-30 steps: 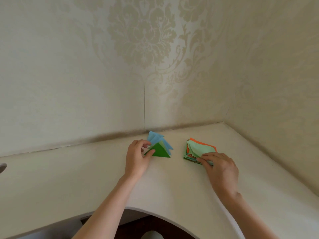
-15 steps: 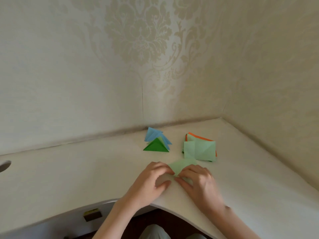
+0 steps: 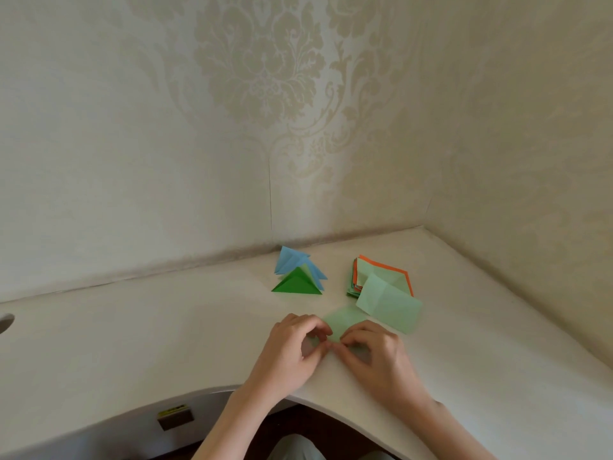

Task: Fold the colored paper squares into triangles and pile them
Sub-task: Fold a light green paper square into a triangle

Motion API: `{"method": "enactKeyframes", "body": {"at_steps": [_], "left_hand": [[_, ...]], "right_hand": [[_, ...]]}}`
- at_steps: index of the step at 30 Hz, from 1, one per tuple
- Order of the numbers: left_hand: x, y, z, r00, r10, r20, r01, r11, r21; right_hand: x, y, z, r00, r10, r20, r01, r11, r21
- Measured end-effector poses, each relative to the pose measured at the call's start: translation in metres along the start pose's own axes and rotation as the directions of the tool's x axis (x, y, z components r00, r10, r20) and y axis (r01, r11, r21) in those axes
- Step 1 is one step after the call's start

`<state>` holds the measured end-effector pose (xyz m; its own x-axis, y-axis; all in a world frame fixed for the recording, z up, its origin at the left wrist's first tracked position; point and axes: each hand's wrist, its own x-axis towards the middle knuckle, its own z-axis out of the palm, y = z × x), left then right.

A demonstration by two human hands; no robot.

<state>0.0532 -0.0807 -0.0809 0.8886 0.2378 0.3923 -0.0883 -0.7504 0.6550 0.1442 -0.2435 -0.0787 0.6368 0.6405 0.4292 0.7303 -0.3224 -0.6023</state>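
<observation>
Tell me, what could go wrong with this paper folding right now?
1. Both hands, left and right, pinch the near corner of the pale green sheet; if the corners are misaligned, the triangle may come out lopsided.
2. A loose pale green square hangs off the stack, close to the right hand; a nudge could push it further off.
3. The folded pile looks fanned and uneven; another triangle on top might slide.

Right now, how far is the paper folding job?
Done: a pile of folded triangles, dark green on top. In hand: both the left hand and right hand pinch a light green square. Left: a loose sheet and the unfolded stack.
</observation>
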Motion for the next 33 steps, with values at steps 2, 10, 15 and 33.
{"method": "enactKeyframes", "body": {"at_steps": [2,10,15,33], "left_hand": [[-0.001,0.000,0.000,1.000,-0.028,-0.009,0.028,0.999,-0.025],[-0.004,0.001,-0.004,0.999,-0.029,-0.015,0.029,0.999,-0.027],[-0.002,0.001,-0.002,0.997,-0.073,0.023,0.073,0.997,-0.007],[-0.008,0.003,-0.020,0.979,-0.143,0.146,0.164,0.976,-0.144]], "right_hand": [[0.001,0.000,0.000,0.999,0.044,0.001,-0.044,0.999,0.017],[0.001,0.003,-0.002,0.992,0.108,0.069,-0.110,0.993,0.032],[0.001,0.002,-0.001,0.994,0.097,0.051,-0.100,0.992,0.070],[-0.002,0.004,0.002,0.991,0.070,0.114,-0.071,0.998,-0.003]]}}
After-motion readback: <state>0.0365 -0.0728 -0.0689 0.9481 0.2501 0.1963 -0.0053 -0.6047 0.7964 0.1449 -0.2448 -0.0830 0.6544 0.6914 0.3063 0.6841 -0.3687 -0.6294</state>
